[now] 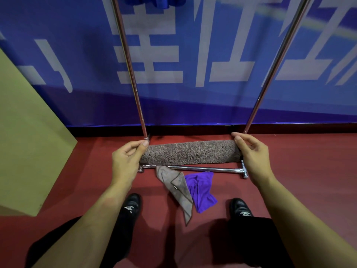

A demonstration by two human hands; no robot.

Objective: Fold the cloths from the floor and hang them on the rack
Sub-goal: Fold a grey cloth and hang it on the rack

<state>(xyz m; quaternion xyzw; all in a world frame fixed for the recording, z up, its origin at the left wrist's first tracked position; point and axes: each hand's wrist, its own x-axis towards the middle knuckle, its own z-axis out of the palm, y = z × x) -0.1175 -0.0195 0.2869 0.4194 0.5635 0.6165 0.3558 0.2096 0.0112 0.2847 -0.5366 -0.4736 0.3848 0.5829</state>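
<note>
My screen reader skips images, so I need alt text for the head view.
Two hands, left hand and right hand, hold a folded brown towel stretched between them by its ends, above a red floor. Below lie a grey cloth and a purple cloth, beside the metal rack.

We see a fuzzy grey-brown cloth, a second grey-brown cloth with a darker hem and a violet cloth over a dark red floor; the rack is shiny silver, the banner behind it deep blue with large pale grey characters, the board at our left olive green, our shoes glossy black
</note>
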